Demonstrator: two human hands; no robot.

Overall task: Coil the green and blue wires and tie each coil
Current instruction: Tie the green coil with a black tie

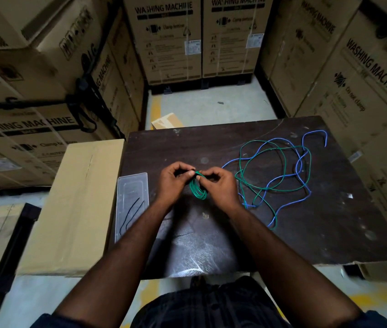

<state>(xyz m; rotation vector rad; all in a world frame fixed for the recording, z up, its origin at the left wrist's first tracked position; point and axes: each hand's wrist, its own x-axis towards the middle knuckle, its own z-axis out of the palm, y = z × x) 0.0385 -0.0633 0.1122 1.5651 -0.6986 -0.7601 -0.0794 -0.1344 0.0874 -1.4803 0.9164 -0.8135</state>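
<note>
While both hands meet above the middle of the table (329,221), a small green coil (198,189) hangs between them, its top pinched by curled fingertips from either side. The left hand (174,183) grips the coil's top from the left and the right hand (218,188) grips it from the right, thumbs and forefingers close together; a dark bit shows at the pinch, too small to tell what it is. The coil's lower loops drop free between the 2 wrists, and whether they touch the table I cannot tell. Just right of the right hand, loose green wire (258,141) lies on the table in wide loops, tangled with blue wire (315,131) that runs on toward the far right corner. Left of the left hand, at the table's left edge, a clear tray (122,185) holds 2 thin black strands (129,214). Cardboard boxes (173,39) stand around the table.
</note>
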